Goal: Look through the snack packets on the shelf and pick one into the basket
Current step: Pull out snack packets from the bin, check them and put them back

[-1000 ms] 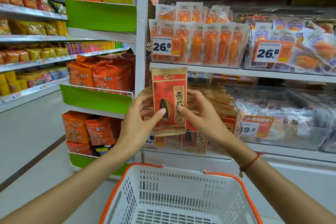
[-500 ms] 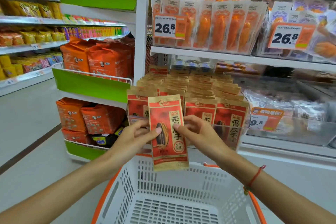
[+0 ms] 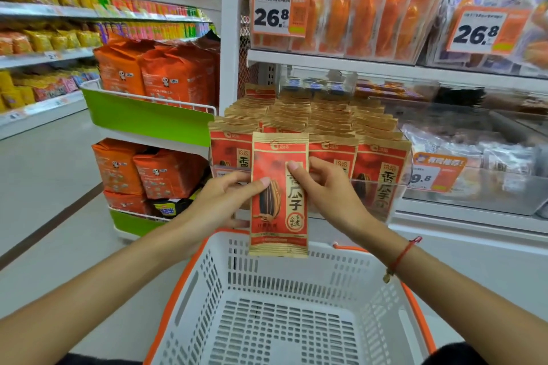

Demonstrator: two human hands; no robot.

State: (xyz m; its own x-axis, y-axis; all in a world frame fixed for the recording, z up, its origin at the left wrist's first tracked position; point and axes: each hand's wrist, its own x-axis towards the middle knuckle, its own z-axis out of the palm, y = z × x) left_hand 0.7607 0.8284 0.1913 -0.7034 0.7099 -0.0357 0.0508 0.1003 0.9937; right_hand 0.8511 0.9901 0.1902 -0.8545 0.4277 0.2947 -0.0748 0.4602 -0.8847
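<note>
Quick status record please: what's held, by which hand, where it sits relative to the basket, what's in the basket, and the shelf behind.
held item: red sunflower seed packet, upright, front facing the camera
left hand: pinching the packet's left edge
right hand: pinching the packet's right edge
position: packet's bottom edge is above the far rim of the basket, not yet inside
basket contents: nothing visible
shelf behind: rows of matching packets in a clear bin
price tag nearby: ends in 9.8

Bare left forearm reaching in from 8 o'clock, left hand (image 3: 221,201) thumb pressed forward in a pinch, bare right forearm from 4 o'clock, right hand (image 3: 329,195) pinching likewise, thin red cord bracelet (image 3: 400,258) on right wrist
</note>
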